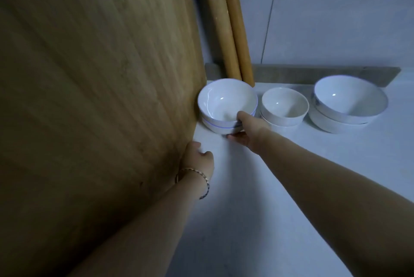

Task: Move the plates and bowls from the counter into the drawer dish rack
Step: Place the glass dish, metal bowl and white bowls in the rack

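Three stacks of white bowls stand in a row at the back of the white counter (257, 187). The left stack (220, 102) sits against a wooden board, and my right hand (247, 127) grips it at its near rim, thumb inside the top bowl and fingers under the stack. The middle stack (284, 106) holds smaller bowls. The right stack (349, 103) is the largest. My left hand (198, 158), with a bracelet on the wrist, rests on the counter beside the board with its fingers loosely curled and nothing in it. No drawer rack is in view.
A large wooden cutting board (96, 97) leans upright along the left and fills that side. Two wooden rolling pins (226, 30) stand against the grey wall behind the left stack. A low grey backsplash strip (313, 73) runs behind the bowls.
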Motion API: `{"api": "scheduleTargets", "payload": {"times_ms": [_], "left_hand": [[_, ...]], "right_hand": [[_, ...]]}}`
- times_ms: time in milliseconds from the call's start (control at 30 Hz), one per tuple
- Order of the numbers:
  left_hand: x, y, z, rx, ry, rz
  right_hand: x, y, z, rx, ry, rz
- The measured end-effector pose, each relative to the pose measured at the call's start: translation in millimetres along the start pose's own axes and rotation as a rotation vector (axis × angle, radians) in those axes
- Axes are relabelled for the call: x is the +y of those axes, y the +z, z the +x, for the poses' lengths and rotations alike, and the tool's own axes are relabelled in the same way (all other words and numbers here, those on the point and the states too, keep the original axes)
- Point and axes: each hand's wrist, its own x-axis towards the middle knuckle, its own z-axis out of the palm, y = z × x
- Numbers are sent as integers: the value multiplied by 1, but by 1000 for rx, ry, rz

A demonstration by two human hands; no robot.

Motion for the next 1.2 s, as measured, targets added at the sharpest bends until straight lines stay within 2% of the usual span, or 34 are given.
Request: {"api": "scheduleTargets", "payload": {"times_ms": [133,233,500,633,767,1000,1100,1200], "left_hand": [[7,-6,-21,-17,-16,-44],[20,-13,-59,-153,-148,-162],[-18,-21,-206,-503,-294,124],[-60,-4,-304,-553,-256,82],[-124,31,-387,-538,-322,51],[-239,92,-452,-600,-431,263],[-279,116,-451,-608,-447,360],[-305,134,-441,-646,-390,503]], "right_hand": [[15,-21,-18,-17,-22,15],[34,-56,-49,-36,26,-42],[86,-198,-206,-226,107,-156],[104,-279,-284,-289,99,-349],[133,-355,-338,-216,140,-542],[225,-456,-371,-48,248,-965],[265,-473,-361,4,282,-951],[294,-477,-343,3,318,-938]]}}
